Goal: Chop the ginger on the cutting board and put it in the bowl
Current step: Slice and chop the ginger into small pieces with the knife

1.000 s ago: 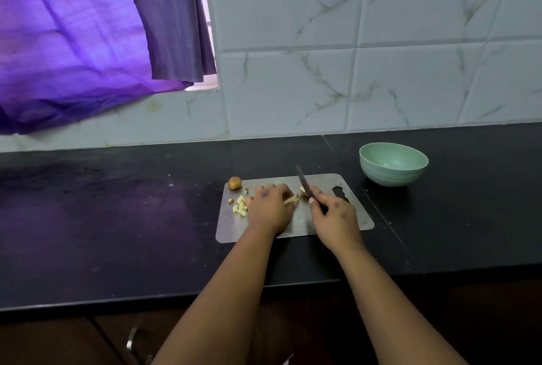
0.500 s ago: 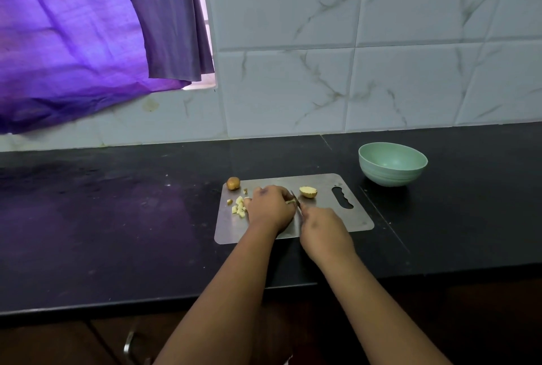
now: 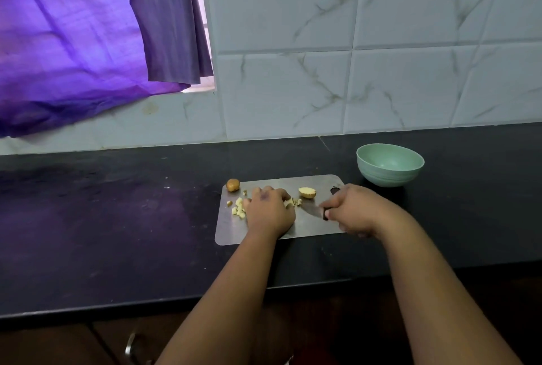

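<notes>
Black counter (image 3: 117, 232): ginger (image 3: 290, 202) under curled left hand (image 3: 269, 212), right hand (image 3: 355, 209) gripping knife (image 3: 312, 209).

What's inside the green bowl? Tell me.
The green bowl shows only bare inner wall; no ginger visible. Its near rim hides the bottom, so that part cannot be checked.

No text, label, brand, number or sign can be read anywhere here.

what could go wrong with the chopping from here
The left hand holds ginger close to the knife blade, so a slip could nick its fingers. One ginger piece sits at the cutting board edge and might roll onto the counter.
</notes>
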Demonstrator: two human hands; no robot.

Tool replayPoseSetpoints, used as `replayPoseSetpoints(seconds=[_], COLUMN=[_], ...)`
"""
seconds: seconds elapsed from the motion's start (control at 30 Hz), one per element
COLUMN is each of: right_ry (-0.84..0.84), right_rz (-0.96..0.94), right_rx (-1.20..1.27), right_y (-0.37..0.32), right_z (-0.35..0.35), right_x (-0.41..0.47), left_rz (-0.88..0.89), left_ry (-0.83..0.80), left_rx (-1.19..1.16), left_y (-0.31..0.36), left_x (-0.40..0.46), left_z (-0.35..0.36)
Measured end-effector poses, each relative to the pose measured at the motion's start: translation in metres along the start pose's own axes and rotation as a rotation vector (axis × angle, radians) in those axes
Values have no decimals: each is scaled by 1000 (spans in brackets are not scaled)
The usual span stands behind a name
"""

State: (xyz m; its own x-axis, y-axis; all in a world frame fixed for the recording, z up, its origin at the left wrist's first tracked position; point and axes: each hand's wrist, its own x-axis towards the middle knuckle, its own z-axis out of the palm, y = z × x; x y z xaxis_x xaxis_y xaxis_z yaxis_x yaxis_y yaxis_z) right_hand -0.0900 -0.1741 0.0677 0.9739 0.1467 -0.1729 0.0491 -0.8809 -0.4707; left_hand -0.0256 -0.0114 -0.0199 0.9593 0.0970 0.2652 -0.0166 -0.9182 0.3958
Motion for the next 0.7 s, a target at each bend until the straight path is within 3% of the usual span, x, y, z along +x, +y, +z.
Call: replayPoseSetpoints(seconds=[0.1,0.37,0.5,0.7], right_ry=[221,666,712,617], right_rz=[-10,-76,-94,-91], right_rx=[416,455,483,409], right_y=[16,13,13,14], right_z=[8,71,75,71], right_x=[6,49,51,40], left_rz=[27,159,148,87], left_ry=[43,43,-4,-21], left_rx=[13,230,104,-85], left_y=[1,18,15,1], left_x=[-3,0,4,5], left_z=[-3,0,2,1])
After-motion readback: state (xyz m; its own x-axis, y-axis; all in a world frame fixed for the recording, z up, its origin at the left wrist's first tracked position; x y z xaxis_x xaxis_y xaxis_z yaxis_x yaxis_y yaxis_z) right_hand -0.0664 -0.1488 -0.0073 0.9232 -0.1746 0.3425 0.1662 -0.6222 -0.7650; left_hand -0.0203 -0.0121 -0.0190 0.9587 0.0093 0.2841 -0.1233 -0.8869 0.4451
